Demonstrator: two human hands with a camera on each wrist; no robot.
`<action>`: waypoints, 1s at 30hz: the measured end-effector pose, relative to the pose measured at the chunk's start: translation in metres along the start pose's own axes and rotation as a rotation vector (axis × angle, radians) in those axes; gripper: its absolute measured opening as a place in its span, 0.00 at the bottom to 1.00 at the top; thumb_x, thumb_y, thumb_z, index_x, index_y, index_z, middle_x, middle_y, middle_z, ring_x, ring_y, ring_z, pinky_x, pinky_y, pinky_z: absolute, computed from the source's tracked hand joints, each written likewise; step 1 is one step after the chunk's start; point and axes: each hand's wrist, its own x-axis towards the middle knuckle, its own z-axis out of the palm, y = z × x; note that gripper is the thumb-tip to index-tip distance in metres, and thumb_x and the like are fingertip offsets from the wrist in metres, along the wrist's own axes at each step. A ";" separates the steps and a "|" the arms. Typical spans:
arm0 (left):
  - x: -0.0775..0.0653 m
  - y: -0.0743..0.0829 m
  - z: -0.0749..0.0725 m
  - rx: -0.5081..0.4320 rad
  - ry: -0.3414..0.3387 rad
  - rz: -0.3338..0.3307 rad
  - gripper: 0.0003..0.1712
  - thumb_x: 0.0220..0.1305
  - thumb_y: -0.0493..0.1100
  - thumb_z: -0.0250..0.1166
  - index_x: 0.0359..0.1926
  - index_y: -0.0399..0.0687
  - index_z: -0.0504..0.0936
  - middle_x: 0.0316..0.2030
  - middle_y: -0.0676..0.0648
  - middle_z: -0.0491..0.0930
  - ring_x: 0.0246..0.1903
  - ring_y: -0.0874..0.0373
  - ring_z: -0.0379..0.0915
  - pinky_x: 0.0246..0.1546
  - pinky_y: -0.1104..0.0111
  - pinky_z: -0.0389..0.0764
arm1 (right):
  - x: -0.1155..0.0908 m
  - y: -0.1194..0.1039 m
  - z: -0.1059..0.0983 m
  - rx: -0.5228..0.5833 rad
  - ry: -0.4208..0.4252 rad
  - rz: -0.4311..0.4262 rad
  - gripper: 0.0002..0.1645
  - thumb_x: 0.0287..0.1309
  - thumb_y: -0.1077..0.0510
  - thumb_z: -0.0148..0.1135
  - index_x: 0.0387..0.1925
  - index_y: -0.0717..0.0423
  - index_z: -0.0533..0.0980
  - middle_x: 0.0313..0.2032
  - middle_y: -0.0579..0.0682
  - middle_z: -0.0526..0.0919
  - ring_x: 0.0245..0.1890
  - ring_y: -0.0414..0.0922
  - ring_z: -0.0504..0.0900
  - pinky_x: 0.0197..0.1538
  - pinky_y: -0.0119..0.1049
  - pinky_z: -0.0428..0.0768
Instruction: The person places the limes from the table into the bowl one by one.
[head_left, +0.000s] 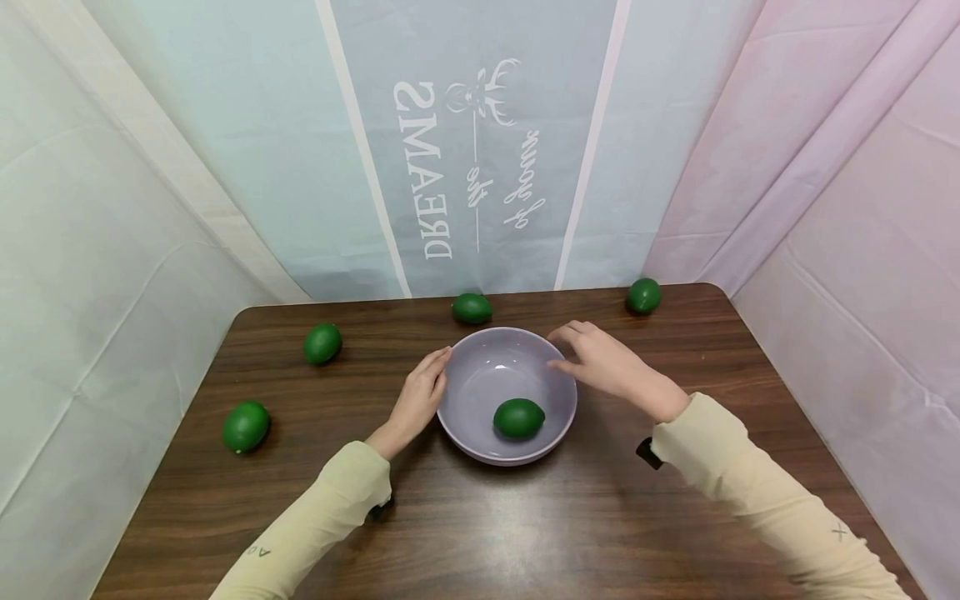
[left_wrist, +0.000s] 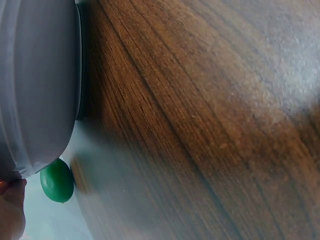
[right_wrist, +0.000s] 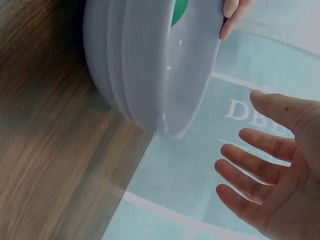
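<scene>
A lavender-grey bowl [head_left: 480, 387] rests on the wooden table with one green lime [head_left: 519, 418] inside. At its left rim is my left hand [head_left: 416, 400], fingers extended and fingertips at the edge; the left wrist view catches part of that hand [left_wrist: 12, 210] against the bowl's side [left_wrist: 37, 75]. My right hand [head_left: 600, 358] hovers by the right rim. Seen from the right wrist, this hand [right_wrist: 280, 170] has its fingers spread and apart from the bowl [right_wrist: 145, 65], holding nothing. Behind the bowl lies another lime [head_left: 472, 308].
Two limes lie on the left of the table, one nearer lime [head_left: 246, 426] and one farther lime [head_left: 322, 343]. Another lime [head_left: 643, 296] sits at the back right. A printed curtain [head_left: 480, 167] hangs behind the table [head_left: 465, 542], with pale cloth at both sides.
</scene>
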 end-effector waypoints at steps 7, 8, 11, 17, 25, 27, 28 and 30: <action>0.000 0.001 0.000 0.006 -0.012 -0.011 0.19 0.61 0.28 0.52 0.54 0.30 0.73 0.54 0.37 0.72 0.54 0.48 0.69 0.54 0.62 0.71 | -0.002 0.010 -0.004 -0.003 0.009 0.013 0.23 0.54 0.53 0.63 0.48 0.65 0.74 0.45 0.57 0.77 0.48 0.53 0.74 0.50 0.47 0.74; -0.001 0.001 0.000 0.007 -0.012 -0.012 0.19 0.61 0.28 0.52 0.54 0.30 0.73 0.54 0.37 0.72 0.54 0.48 0.69 0.53 0.62 0.71 | -0.003 0.012 -0.004 -0.002 0.013 0.015 0.23 0.53 0.54 0.63 0.48 0.65 0.74 0.46 0.58 0.77 0.48 0.53 0.74 0.50 0.47 0.74; -0.001 0.001 0.000 0.010 -0.010 -0.011 0.19 0.61 0.28 0.52 0.54 0.30 0.73 0.54 0.39 0.73 0.54 0.49 0.69 0.54 0.62 0.71 | -0.004 0.016 -0.005 -0.001 0.025 0.025 0.23 0.53 0.55 0.64 0.48 0.65 0.74 0.46 0.59 0.77 0.49 0.55 0.74 0.51 0.48 0.73; -0.001 0.001 0.000 0.008 -0.008 -0.006 0.19 0.61 0.28 0.52 0.54 0.30 0.73 0.54 0.39 0.72 0.55 0.49 0.69 0.54 0.62 0.71 | -0.005 0.024 -0.009 0.004 0.037 0.053 0.24 0.54 0.55 0.63 0.48 0.67 0.73 0.47 0.62 0.76 0.49 0.56 0.73 0.52 0.50 0.72; -0.001 0.001 0.000 0.006 -0.010 -0.008 0.19 0.61 0.28 0.52 0.54 0.30 0.73 0.55 0.39 0.72 0.55 0.49 0.69 0.54 0.63 0.71 | -0.003 0.039 -0.013 0.031 0.015 0.149 0.26 0.57 0.53 0.60 0.52 0.67 0.71 0.50 0.64 0.73 0.52 0.58 0.71 0.53 0.52 0.70; -0.001 0.001 0.000 0.003 -0.010 -0.009 0.19 0.61 0.28 0.52 0.54 0.30 0.73 0.54 0.39 0.72 0.55 0.49 0.69 0.54 0.63 0.71 | -0.003 0.043 -0.014 0.031 0.019 0.158 0.26 0.57 0.54 0.59 0.52 0.67 0.70 0.51 0.65 0.73 0.52 0.59 0.70 0.53 0.53 0.69; -0.001 0.001 0.000 0.002 -0.010 -0.010 0.19 0.61 0.28 0.52 0.54 0.30 0.73 0.54 0.39 0.72 0.55 0.49 0.69 0.54 0.63 0.71 | -0.003 0.045 -0.014 0.033 0.020 0.162 0.26 0.57 0.54 0.59 0.52 0.67 0.70 0.51 0.65 0.73 0.53 0.59 0.70 0.54 0.53 0.69; -0.001 0.001 0.000 -0.002 -0.010 -0.011 0.20 0.60 0.27 0.52 0.54 0.30 0.73 0.54 0.39 0.72 0.55 0.49 0.69 0.54 0.62 0.71 | -0.003 0.049 -0.014 0.034 0.022 0.174 0.27 0.57 0.54 0.59 0.53 0.68 0.69 0.51 0.66 0.72 0.53 0.60 0.70 0.54 0.54 0.69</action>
